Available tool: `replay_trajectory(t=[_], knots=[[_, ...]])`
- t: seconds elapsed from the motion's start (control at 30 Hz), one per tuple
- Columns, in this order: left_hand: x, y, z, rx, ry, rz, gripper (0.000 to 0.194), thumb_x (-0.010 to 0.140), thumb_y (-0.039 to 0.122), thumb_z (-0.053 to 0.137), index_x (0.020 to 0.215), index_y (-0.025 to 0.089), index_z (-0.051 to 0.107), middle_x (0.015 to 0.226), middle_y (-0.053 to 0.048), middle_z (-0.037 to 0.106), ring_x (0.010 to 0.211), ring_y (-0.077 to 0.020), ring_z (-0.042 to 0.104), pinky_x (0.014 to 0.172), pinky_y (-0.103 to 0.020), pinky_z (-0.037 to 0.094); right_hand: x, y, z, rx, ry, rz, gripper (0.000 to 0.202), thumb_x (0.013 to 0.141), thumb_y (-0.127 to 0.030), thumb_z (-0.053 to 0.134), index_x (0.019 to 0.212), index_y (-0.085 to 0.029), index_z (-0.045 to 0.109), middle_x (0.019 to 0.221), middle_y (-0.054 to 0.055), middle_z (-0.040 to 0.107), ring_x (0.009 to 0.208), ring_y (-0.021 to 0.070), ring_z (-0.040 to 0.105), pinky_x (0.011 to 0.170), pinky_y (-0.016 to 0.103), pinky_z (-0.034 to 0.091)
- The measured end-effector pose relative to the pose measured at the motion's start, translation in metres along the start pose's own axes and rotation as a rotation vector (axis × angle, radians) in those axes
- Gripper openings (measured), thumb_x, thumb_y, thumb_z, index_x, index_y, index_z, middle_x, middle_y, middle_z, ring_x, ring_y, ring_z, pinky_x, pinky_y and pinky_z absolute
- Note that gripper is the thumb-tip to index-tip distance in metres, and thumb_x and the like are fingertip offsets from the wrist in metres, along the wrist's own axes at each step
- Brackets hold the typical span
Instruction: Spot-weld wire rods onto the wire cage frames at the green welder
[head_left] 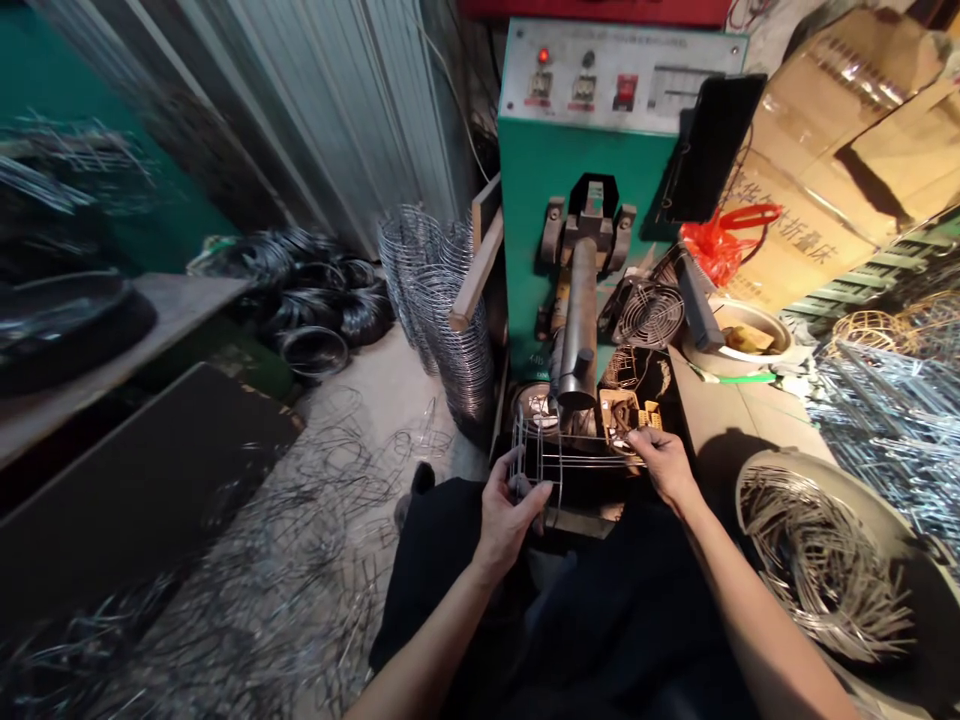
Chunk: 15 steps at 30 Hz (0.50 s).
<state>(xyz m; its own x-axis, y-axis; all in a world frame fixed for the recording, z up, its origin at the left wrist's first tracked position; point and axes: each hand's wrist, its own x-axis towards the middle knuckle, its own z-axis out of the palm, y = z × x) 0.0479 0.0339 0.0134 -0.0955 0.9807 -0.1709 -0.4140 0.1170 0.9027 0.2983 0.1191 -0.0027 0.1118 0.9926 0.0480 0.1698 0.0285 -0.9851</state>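
Observation:
My left hand (pixel 514 510) is closed around the left end of a small wire frame (pixel 592 461), thumb and fingers on its bent uprights. Straight thin rods of the frame run right to the pinched fingertips of my right hand (pixel 664 462). The frame is over my lap, just below the round metal arm (pixel 579 330) of a green machine (pixel 525 250). Under that arm, a yellow basket (pixel 619 415) with small dark metal pieces stands behind the rods.
Stacked wire rings (pixel 457 350) stand left of the machine, near a protruding wooden bar (pixel 478 270). Wire scraps (pixel 322 480) litter the floor. On the right are a basin (pixel 780 455) of wire pieces, a white bucket (pixel 780 345) and a cardboard box (pixel 817 190).

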Motion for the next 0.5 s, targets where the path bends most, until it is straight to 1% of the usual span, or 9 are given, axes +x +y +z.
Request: replay_trajectory(t=[0.17, 0.37, 0.5], knots=[[0.005, 0.002, 0.002, 0.012, 0.010, 0.007, 0.069, 0.073, 0.038, 0.082, 0.128, 0.018, 0.047, 0.056, 0.013, 0.046, 0.035, -0.0055, 0.042, 0.034, -0.018, 0.041, 0.005, -0.002, -0.002, -0.027, 0.002, -0.014, 0.063, 0.071, -0.064, 0.073, 0.051, -0.022, 0.031, 0.053, -0.005, 0.030, 0.053, 0.0099, 0.026, 0.052, 0.027, 0.026], [0.010, 0.003, 0.003, 0.017, -0.014, -0.014, 0.069, 0.073, 0.039, 0.081, 0.129, 0.018, 0.046, 0.056, 0.014, 0.044, 0.035, -0.0063, 0.044, 0.034, -0.019, 0.043, 0.011, 0.000, -0.002, -0.013, 0.002, 0.037, 0.061, 0.071, -0.064, 0.073, 0.051, -0.021, 0.035, 0.052, -0.006, 0.030, 0.052, 0.0098, 0.025, 0.051, 0.026, 0.023], [0.012, 0.002, 0.005, 0.013, -0.030, 0.004, 0.067, 0.074, 0.039, 0.080, 0.127, 0.017, 0.047, 0.055, 0.014, 0.043, 0.035, -0.0073, 0.046, 0.035, -0.020, 0.042, 0.014, -0.004, -0.008, -0.011, -0.002, 0.012, 0.059, 0.071, -0.063, 0.073, 0.052, -0.021, 0.036, 0.053, -0.005, 0.031, 0.052, 0.0098, 0.026, 0.051, 0.026, 0.024]])
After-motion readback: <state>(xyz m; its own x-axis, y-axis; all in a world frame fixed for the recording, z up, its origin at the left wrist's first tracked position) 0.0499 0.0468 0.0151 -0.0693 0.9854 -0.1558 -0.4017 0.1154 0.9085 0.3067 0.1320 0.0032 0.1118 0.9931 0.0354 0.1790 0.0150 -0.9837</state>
